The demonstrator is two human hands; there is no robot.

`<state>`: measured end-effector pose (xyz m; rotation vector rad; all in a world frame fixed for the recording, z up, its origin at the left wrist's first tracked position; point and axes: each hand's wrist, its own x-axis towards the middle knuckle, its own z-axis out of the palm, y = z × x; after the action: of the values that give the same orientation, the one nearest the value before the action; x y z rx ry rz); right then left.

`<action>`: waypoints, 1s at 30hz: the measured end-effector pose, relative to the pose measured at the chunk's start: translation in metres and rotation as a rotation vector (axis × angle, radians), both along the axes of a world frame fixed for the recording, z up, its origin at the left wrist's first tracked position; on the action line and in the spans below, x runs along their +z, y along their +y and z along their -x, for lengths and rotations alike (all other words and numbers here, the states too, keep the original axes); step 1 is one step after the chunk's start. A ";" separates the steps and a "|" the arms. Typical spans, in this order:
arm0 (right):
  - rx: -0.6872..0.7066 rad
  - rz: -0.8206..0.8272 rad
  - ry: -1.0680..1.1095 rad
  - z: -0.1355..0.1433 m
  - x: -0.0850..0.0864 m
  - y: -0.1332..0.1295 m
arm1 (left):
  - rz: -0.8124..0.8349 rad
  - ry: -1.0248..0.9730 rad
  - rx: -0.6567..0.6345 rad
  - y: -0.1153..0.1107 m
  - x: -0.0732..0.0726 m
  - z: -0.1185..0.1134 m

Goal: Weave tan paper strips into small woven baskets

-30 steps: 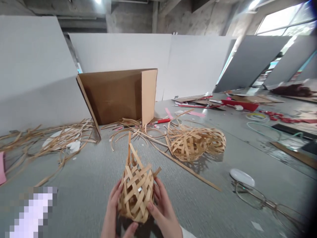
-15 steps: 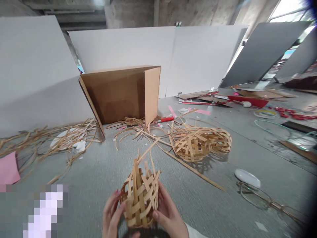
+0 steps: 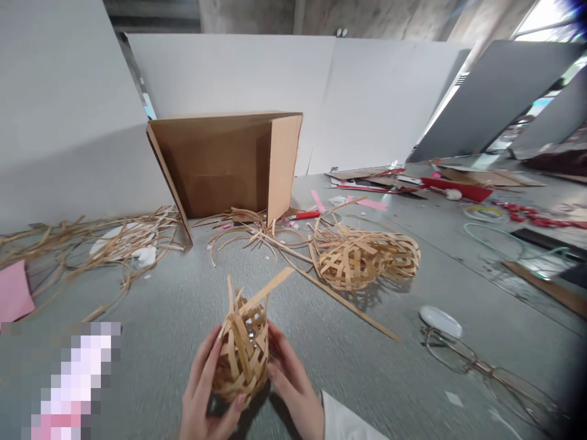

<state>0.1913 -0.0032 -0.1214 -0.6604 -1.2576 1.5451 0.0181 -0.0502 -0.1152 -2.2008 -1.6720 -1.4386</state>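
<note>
A small basket woven from flat tan strips is held between both hands, low in the middle of the head view. Loose strip ends stick up from its top, one long end slanting up to the right. My left hand is wrapped round the basket's left side, its thumb near the bottom. On the right side, my right hand grips the weave with bent fingers, some of them hidden behind the basket. The basket leans slightly, and its far side is out of sight.
A larger woven piece lies right of centre, beside a long strip. An open cardboard box stands at the back. Loose strips are heaped left. Eyeglasses and a white oval object lie right; a red-handled tool lies behind.
The basket has been turned and tilted in my hands, and it has shifted a little to the left. Its loose strip ends now point differently. The camera view has moved slightly.
</note>
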 end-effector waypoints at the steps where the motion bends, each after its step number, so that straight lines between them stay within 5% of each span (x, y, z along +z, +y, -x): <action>1: -0.025 -0.047 -0.031 -0.001 0.001 0.000 | -0.018 0.028 0.000 0.000 0.002 -0.001; 17: -0.128 -0.243 -0.169 0.000 0.012 0.000 | 0.116 0.135 -0.066 0.000 0.006 -0.008; 23: -0.190 -0.308 -0.248 -0.007 0.004 0.003 | -0.047 0.086 0.029 0.007 0.006 -0.010; 30: -0.195 -0.402 -0.367 -0.006 0.014 0.005 | -0.158 0.144 0.041 0.009 0.016 -0.013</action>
<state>0.1975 0.0015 -0.1076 -0.7948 -1.6658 0.9964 0.0310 -0.0415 -0.0991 -2.1181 -1.4944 -1.3188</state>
